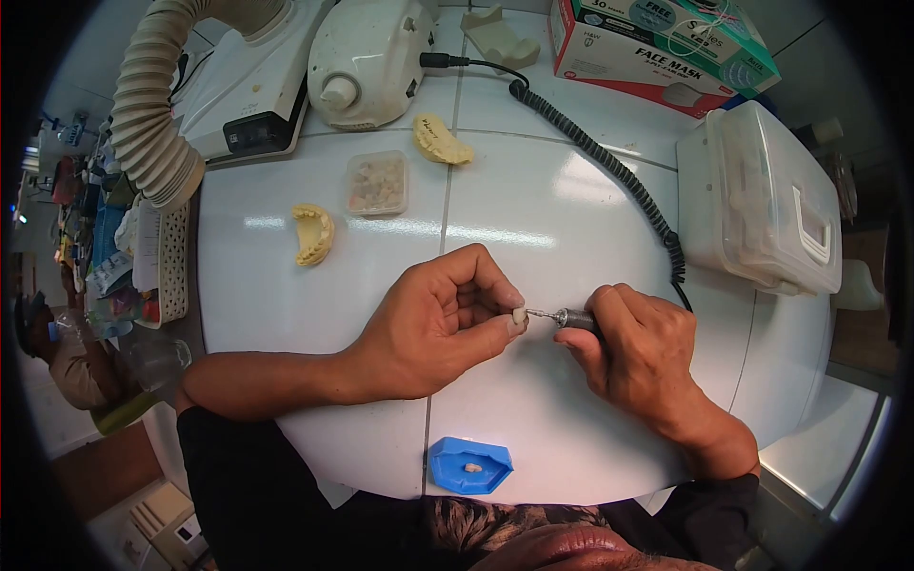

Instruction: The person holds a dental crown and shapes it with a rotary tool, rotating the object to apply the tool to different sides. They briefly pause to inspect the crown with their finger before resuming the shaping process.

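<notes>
Between thumb and forefinger, my left hand (440,322) pinches a small tooth-coloured dental piece (519,317). My right hand (640,347) grips a dark rotary handpiece (577,321), its thin metal bur pointing left with the tip right at the piece. Both hands are over the middle of the white tiled table (562,409). Nearer to me lies a blue tray (447,474) with a small pale piece (473,467) in it. Beyond my left hand sit a yellow dental cast (312,235) and a clear box of small pale pieces (377,184).
Another yellow cast (441,140) lies near the white control unit (369,67). A coiled black cord (609,162) runs down the right side, beside a clear-lidded case (762,200). A ribbed hose (152,105) hangs at left; face mask boxes (657,48) stand behind. A person (71,352) is at far left.
</notes>
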The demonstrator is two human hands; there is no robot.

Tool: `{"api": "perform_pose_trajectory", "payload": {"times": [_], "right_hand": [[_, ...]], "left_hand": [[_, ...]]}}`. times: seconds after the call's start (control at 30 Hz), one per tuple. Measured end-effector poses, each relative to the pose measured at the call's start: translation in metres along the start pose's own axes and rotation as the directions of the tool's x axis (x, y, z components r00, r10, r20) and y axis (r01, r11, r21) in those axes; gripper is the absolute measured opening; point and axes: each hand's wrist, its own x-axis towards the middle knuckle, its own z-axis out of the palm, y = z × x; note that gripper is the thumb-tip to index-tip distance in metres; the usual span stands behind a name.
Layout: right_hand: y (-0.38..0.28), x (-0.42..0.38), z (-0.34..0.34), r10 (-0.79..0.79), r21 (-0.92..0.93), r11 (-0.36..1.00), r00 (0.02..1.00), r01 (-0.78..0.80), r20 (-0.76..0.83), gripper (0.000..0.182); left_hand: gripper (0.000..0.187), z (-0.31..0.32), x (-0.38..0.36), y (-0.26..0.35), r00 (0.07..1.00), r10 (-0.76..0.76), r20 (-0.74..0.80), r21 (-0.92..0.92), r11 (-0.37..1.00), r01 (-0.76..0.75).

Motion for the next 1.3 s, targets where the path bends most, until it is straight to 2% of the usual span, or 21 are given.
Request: {"api": "perform_pose_trajectory", "payload": {"times": [1.3], "right_hand": [[0.0018,-0.0001,0.0021,-0.055,-0.033,0.998,0.998,0.055,-0.004,0.053]], "left_hand": [[0.02,0.0003,0.0019,-0.0009,1.0,0.007,0.016,0.006,1.0,-0.007]]}}
